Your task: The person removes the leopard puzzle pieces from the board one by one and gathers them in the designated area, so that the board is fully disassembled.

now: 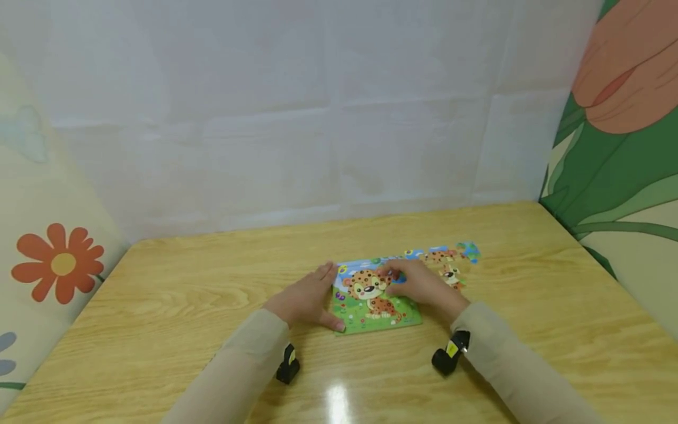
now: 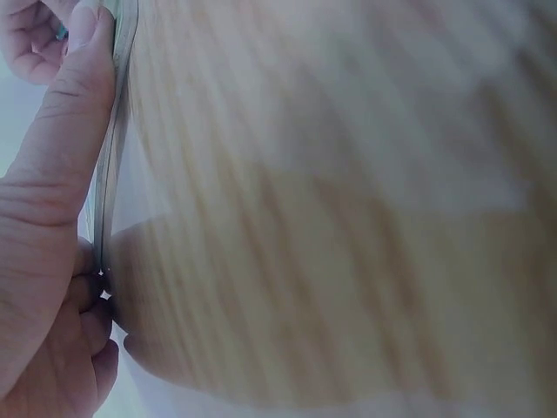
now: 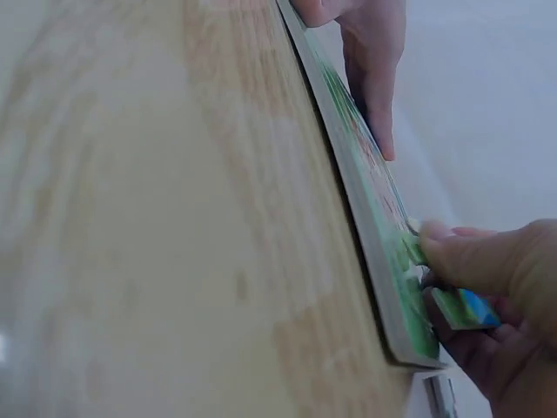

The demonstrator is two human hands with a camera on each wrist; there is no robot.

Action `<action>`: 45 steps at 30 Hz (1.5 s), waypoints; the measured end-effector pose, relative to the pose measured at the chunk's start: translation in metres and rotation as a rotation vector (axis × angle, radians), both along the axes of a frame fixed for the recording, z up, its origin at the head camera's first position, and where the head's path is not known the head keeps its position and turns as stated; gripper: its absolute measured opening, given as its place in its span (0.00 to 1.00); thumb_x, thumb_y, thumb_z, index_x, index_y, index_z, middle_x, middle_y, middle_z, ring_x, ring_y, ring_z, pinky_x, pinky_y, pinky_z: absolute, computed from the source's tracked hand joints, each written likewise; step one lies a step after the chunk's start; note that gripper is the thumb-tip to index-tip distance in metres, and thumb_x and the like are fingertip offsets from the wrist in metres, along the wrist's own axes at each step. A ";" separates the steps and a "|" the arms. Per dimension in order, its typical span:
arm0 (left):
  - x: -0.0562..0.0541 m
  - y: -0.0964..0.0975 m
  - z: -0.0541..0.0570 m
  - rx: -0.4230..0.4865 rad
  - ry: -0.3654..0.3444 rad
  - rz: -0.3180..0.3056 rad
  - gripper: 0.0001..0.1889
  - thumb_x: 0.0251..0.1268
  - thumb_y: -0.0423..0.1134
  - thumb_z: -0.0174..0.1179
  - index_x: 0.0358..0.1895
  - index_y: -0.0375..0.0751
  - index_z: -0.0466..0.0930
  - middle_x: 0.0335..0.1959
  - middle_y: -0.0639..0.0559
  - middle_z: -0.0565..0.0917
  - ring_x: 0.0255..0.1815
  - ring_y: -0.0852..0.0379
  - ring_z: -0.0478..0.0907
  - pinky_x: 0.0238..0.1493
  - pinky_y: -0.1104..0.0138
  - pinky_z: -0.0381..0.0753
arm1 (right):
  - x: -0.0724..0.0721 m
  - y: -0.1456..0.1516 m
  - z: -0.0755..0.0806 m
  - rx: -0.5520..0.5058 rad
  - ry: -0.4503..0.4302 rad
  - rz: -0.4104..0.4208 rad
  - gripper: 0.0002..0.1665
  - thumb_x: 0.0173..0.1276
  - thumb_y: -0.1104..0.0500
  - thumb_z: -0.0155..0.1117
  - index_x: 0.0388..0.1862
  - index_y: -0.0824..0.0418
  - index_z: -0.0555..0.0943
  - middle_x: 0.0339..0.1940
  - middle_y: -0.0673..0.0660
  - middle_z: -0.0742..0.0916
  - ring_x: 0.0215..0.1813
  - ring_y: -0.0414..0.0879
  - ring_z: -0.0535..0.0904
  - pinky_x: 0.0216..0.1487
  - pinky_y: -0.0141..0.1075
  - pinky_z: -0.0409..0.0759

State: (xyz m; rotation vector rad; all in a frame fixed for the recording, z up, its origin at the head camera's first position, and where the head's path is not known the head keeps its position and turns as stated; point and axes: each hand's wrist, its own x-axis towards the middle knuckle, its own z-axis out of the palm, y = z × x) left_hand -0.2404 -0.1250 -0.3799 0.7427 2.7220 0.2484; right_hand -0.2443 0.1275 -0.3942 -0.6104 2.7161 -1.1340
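A leopard jigsaw puzzle in a flat board lies on the table, its picture mostly filled. My left hand rests along the board's left edge, thumb on the near corner and straight fingers toward the far corner. Over the board's right side, my right hand pinches a green-and-blue puzzle piece. In the right wrist view the thumb also touches a green piece at the picture's surface. The spot under the right fingers is partly hidden in the head view.
Several loose pieces with leopard spots and blue-green patches lie beyond the board's right side, partly behind the right hand. Wood-grain table surrounds the board. A white sheet hangs behind the far edge.
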 end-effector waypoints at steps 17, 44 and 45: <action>-0.001 0.001 0.000 0.015 -0.009 -0.008 0.66 0.34 0.65 0.68 0.73 0.33 0.41 0.74 0.39 0.42 0.74 0.44 0.42 0.73 0.55 0.46 | 0.006 0.011 -0.001 -0.465 -0.253 -0.256 0.17 0.63 0.60 0.62 0.52 0.59 0.80 0.34 0.55 0.78 0.31 0.45 0.70 0.29 0.31 0.73; -0.002 0.000 0.000 0.022 -0.007 -0.005 0.66 0.33 0.65 0.69 0.73 0.34 0.40 0.74 0.40 0.43 0.75 0.45 0.41 0.73 0.56 0.46 | 0.014 0.060 0.006 -0.474 -0.108 -0.439 0.26 0.64 0.53 0.63 0.57 0.65 0.74 0.20 0.46 0.73 0.23 0.37 0.68 0.23 0.29 0.70; -0.002 0.000 0.000 0.023 -0.006 -0.007 0.66 0.33 0.65 0.69 0.73 0.34 0.40 0.74 0.40 0.43 0.75 0.45 0.41 0.73 0.56 0.46 | 0.014 0.061 0.007 -0.484 -0.109 -0.443 0.26 0.64 0.54 0.63 0.57 0.66 0.73 0.21 0.46 0.74 0.24 0.37 0.69 0.24 0.29 0.72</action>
